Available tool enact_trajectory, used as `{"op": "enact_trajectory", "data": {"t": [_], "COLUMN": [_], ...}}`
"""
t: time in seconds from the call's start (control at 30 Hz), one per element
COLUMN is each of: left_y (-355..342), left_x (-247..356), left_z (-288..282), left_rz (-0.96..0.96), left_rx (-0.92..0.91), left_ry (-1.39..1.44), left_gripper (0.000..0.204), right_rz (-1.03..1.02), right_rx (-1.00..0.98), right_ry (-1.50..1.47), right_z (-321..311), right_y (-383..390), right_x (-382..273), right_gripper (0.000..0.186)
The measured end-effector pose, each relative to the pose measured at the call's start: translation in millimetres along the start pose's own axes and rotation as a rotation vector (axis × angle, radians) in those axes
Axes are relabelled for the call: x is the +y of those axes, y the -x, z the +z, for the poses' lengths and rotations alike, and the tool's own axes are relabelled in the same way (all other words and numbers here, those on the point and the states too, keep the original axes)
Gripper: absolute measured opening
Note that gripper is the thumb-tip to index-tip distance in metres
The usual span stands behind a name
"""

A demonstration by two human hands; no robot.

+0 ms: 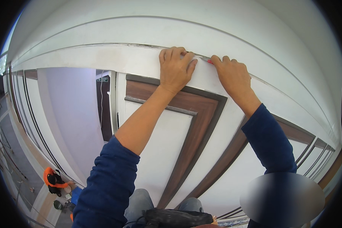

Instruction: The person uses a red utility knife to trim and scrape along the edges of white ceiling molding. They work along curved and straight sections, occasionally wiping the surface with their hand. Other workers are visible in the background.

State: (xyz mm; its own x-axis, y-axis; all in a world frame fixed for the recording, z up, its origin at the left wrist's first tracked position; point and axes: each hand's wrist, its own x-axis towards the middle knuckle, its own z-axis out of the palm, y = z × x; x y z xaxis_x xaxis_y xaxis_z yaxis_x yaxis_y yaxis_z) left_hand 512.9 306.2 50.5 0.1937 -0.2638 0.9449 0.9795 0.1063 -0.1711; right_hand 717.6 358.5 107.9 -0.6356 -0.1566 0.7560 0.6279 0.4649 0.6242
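Wall (140,59), brown frame (201,125) behind left forearm (146,116)

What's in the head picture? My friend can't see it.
A person's left hand touches a white wall by a seam; the right hand grips something small and red. Brown wooden trim shows below.

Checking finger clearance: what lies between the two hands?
In the head view, between left hand and right hand lie white wall and a small red object, gripped by the latter.

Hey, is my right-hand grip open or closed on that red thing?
Closed: your right-hand grip is curled, with only part of the red thing showing at its left edge.
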Motion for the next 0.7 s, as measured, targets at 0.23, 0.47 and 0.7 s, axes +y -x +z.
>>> {"op": "enact_trajectory", "data": {"t": [0.23, 0.47, 0.7], "left_y": [2, 3, 7], "left_x": [-3, -5, -6], "left_z": [-3, -7, -4], "left_rz": [-0.019, -0.001, -0.11], "left_rx": [-0.026, -0.03, 0.092], "left_ry": [0.091, 0.208, 0.144], "left_gripper": [0.019, 0.023, 0.031], "right_rz": [0.088, 0.098, 0.196], "right_rx": [0.021, 0.187, 0.283], "right_ry": [-0.051, -0.052, -0.164], "right_z": [15, 30, 30], "right_y": [10, 20, 24], "right_x": [-1, -2, 7], "right_gripper": [0.017, 0.016, 0.018]}}
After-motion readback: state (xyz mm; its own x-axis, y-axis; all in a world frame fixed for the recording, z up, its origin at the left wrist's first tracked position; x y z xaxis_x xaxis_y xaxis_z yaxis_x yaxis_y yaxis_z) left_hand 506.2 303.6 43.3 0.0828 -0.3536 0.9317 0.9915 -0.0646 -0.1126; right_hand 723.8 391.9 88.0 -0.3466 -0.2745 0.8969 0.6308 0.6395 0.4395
